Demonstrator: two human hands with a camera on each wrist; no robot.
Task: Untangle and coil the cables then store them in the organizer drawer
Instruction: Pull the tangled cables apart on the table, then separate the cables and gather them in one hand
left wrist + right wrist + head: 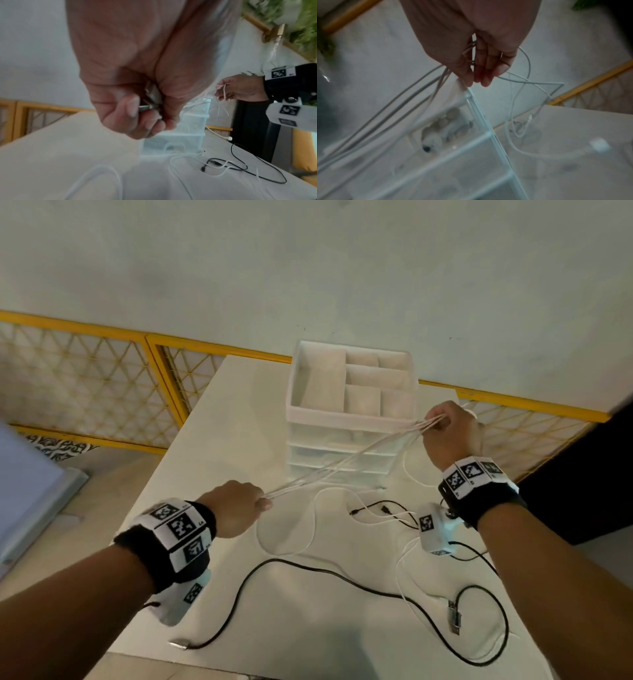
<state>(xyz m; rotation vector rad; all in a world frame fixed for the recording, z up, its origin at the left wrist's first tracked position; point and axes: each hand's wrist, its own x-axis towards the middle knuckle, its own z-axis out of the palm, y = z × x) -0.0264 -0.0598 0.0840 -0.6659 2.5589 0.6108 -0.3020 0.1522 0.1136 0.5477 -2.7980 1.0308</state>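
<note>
Two hands (236,508) (452,433) | white table (219,412) | yellow railing (102,330) | pale wall (308,268)

Your left hand (236,508) and right hand (452,429) stretch strands (342,462) before the organizer (352,412); cables (342,573) lie on the table (212,467).

The organizer (352,419) was seen to be of translucent, glossy plastic with a matt white top tray. The white cable (342,462) looked smooth; the USB plug (455,618) was shiny metal. The table (308,604) appeared matt white.
</note>
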